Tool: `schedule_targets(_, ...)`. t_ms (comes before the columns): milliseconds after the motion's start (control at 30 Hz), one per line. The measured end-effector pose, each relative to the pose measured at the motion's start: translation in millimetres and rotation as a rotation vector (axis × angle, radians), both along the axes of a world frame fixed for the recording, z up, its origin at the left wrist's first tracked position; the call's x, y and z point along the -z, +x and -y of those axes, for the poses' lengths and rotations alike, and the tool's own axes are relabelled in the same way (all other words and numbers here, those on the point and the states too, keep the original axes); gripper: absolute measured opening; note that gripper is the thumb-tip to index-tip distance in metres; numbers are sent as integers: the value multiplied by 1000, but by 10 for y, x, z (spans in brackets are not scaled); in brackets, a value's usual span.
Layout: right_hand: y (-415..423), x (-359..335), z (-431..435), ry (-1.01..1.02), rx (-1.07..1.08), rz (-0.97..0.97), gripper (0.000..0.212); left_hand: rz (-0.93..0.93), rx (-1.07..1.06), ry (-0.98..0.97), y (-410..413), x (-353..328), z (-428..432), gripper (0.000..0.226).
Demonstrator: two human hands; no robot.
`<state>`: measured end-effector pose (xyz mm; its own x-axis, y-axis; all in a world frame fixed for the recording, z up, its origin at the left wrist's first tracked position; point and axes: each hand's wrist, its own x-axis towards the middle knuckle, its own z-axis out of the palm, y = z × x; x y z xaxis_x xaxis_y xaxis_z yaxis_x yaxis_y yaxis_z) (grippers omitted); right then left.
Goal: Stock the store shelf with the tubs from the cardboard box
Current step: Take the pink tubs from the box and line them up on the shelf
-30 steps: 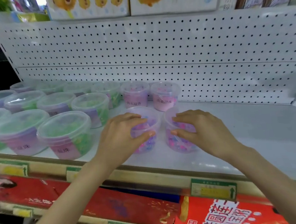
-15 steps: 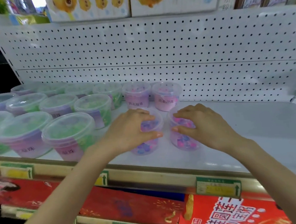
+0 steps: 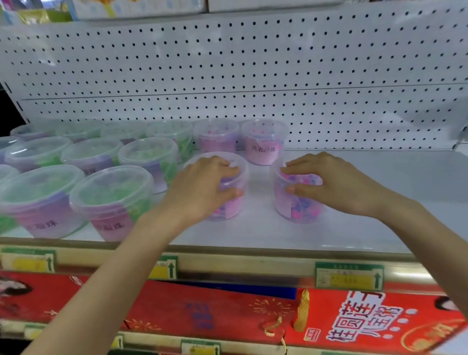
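Note:
Two small clear tubs of pink and blue beads stand side by side on the white shelf (image 3: 369, 223). My left hand (image 3: 200, 192) grips the left tub (image 3: 233, 202) from its left side, fingers over the lid and thumb on the wall. My right hand (image 3: 335, 184) grips the right tub (image 3: 298, 206) the same way from its right. Behind them stand two more pink tubs (image 3: 263, 144) against the pegboard. The cardboard box is out of sight.
Several larger clear tubs with green and purple beads (image 3: 112, 199) fill the shelf's left half. A white pegboard (image 3: 247, 65) forms the back wall. Price tags (image 3: 347, 276) line the shelf's front rail. Red gift boxes (image 3: 348, 321) lie on the shelf below. The shelf's right side is bare.
Both hands have pushed their tubs a little further back on the shelf, toward the two pink tubs at the pegboard. The tubs now stand slightly further apart.

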<state>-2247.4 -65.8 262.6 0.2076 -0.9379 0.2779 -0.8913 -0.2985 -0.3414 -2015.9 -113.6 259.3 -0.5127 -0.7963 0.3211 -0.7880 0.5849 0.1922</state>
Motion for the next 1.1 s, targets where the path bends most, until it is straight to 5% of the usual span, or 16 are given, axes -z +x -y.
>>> schedule_targets(533, 232, 26, 149, -9, 97, 44, 43, 326, 76, 144, 286, -287, 497, 57)
schedule_targets(800, 384, 111, 300, -66, 142, 79, 38, 328, 114, 145, 445, -299, 814, 49)
schedule_targets(1100, 311, -103, 454, 148, 20, 35, 34, 251, 158, 205, 539, -225, 991, 50)
